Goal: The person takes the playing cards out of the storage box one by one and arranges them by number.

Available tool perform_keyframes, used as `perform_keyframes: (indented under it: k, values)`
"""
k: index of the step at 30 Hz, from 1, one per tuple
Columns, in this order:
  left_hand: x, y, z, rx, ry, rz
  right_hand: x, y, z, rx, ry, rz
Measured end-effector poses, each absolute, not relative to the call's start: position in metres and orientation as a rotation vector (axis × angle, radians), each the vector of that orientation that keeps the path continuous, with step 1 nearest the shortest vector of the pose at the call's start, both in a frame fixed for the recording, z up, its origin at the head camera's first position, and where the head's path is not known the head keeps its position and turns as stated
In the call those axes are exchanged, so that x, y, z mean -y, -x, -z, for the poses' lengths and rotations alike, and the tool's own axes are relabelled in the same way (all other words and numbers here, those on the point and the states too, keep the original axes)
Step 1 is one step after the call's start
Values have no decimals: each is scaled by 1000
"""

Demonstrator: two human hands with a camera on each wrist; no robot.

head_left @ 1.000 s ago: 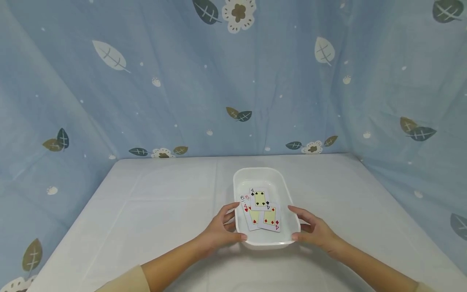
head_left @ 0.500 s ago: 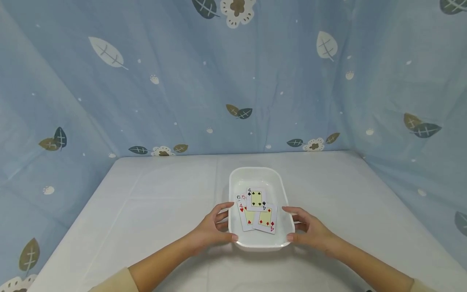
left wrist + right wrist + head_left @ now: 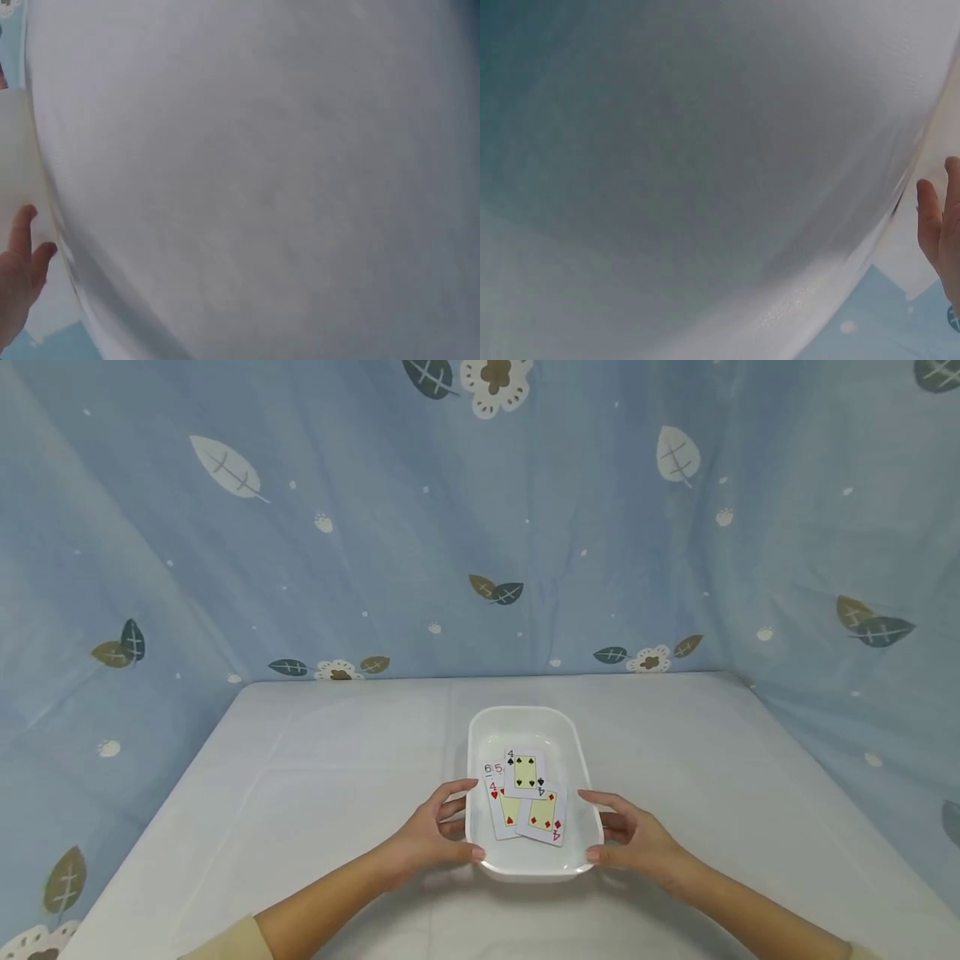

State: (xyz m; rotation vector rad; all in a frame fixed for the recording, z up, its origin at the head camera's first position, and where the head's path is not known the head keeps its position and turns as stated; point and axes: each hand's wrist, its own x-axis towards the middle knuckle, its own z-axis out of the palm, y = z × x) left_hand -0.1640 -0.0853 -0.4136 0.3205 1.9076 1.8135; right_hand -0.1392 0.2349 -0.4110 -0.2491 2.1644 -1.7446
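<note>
Should either grip slip, the white tray (image 3: 525,862), held at both sides by the left hand (image 3: 420,839) and right hand (image 3: 645,842) midway between the worktop (image 3: 345,760)'s side edges, short of its back edge, could tilt, sending the overlapping playing cards (image 3: 525,777) sliding.

"Head view?"
"High and well back, facing forward and down; white tray (image 3: 525,871) low, just right of centre."
"Wrist views?"
"Close over the white cloth (image 3: 360,760) it also shows, fingers (image 3: 20,234) at the left one's left edge, the right one's right."
</note>
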Motion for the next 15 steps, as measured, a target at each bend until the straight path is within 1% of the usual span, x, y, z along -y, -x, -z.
perform_keyframes:
  k: [7,11,15]
  values:
    - [98,168,409,-1933,-385,-1753,-232,139,411,-2106,296,1764]
    - [104,176,403,-2039,-430,-1669,-231,137,411,-2110,312,1764]
    - [107,187,393,-2202,-417,-1596,-232,135,411,-2113,312,1764]
